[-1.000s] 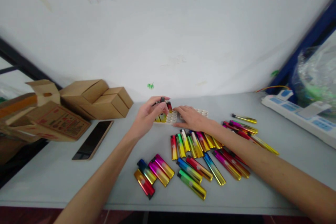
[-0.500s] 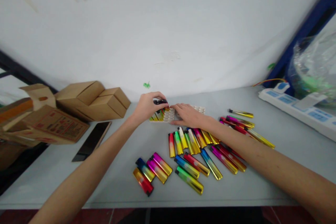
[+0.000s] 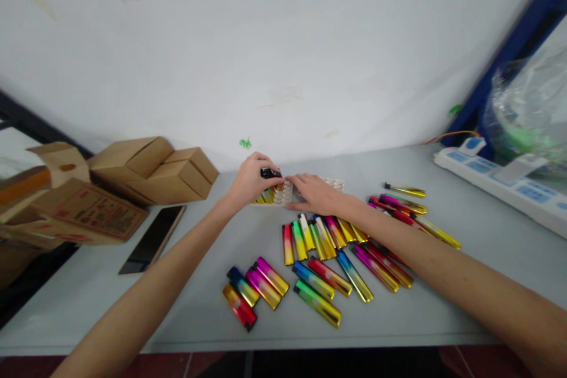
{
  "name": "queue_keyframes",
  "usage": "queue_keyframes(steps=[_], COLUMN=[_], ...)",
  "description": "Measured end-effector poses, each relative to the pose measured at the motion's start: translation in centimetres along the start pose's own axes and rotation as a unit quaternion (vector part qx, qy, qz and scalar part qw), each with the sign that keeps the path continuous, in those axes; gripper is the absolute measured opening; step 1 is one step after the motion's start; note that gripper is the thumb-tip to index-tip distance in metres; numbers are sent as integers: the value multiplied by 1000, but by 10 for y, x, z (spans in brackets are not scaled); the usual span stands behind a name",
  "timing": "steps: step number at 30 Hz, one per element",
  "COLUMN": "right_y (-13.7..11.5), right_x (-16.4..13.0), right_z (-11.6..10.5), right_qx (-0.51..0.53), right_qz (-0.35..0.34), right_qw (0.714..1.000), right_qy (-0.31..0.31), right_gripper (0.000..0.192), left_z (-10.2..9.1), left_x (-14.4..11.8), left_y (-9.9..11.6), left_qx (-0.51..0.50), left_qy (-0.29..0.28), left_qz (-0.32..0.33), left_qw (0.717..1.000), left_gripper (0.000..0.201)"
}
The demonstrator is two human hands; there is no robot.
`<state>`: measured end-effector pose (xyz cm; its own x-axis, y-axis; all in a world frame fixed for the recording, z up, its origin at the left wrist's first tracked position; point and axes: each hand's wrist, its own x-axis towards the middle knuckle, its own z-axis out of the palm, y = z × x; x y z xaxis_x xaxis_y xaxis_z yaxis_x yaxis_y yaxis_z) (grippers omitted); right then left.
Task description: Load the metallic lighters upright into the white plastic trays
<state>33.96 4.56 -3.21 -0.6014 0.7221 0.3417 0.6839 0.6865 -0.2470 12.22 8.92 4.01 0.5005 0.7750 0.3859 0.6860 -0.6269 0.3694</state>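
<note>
A person's two bare arms reach across a pale grey bench (image 3: 487, 271) that stands against a white wall. The left hand (image 3: 250, 180) is closed in a grip on the black top of a lighter (image 3: 270, 173), held upright over a white tray (image 3: 286, 194) of round pockets near the wall. The right hand (image 3: 312, 192) lies flat on the tray, fingers spread and holding nothing; it hides most of the tray, so the number of lighters standing in it cannot be made out.

Between the tray and the near bench edge lie loose lighters (image 3: 328, 260) in shiny mixed colours, some touching, some fanned apart. A separate cluster (image 3: 254, 289) of four lies close to the near edge. Bare bench stays free to the far right front and to the left front.

At the left sit cardboard boxes (image 3: 150, 168); one flattened box (image 3: 84, 209) carries red printing too small to read. A dark phone (image 3: 153, 239) lies beside them. A white power strip (image 3: 500, 186) and a clear plastic bag (image 3: 527, 112) are cut off at the right.
</note>
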Motion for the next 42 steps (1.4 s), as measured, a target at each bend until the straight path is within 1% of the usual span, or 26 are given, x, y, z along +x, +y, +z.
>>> queue_keyframes(steps=[4,8,10,13,14,16,17,19,21,24,27,29,32,34,36,39,42], right_y=[0,-3,-4,-5,-5,-4,-3,-2,-1,-1,-1,-1,-2,-3,-3,-2,-1], right_x=[0,0,-1,-1,-1,-2,-2,-2,-2,-2,-1,-1,-2,-2,-2,-2,-2], right_z=[-1,-4,-5,-6,-6,-4,-3,-2,-1,-1,-2,-3,-4,-4,-4,-4,-2], right_qx=[-1,5,10,14,14,14,13,11,8,7,4,-1,-4,-4,-2,-2,0], right_qz=[-1,4,5,4,4,2,0,2,7,10,10,12,11,9,8,7,5], right_qw=[1000,1000,1000,1000,1000,1000,1000,1000,1000,1000,1000,1000,1000,1000,1000,1000,1000], right_qy=[-3,-6,-1,2,1,3,4,6,6,3,-4,-10,-13,-10,-6,-1,0], right_gripper=[66,65,63,62,63,66,67,66,64,64,63,63,64,64,66,67,66], left_z=[-2,-4,-8,-18,-23,-33,-37,-44,-45,-36,-16,0,18,23,22,13,4], left_x=[1,1,-1,-14,-23,-49,-64,-100,-137,-186,-220,-233,-237,-231,-219,-197,-177], left_y=[2,5,10,27,35,51,59,72,82,95,106,108,100,88,72,50,35], left_qx=[-9,15,23,24,28,43,53,78,105,160,192,210,217,213,203,175,149], left_qy=[-24,-44,-35,19,40,52,49,25,0,-10,-26,-26,-39,-55,-78,-122,-168], left_qz=[-2,8,19,39,43,37,34,10,-29,-91,-107,-107,-86,-61,-44,-16,19], left_qw=[1000,999,999,999,998,997,997,997,994,983,975,971,972,974,975,977,974], left_gripper=[24,20,24,32,31,29,28,29,38,61,65,70,76,77,76,75,77])
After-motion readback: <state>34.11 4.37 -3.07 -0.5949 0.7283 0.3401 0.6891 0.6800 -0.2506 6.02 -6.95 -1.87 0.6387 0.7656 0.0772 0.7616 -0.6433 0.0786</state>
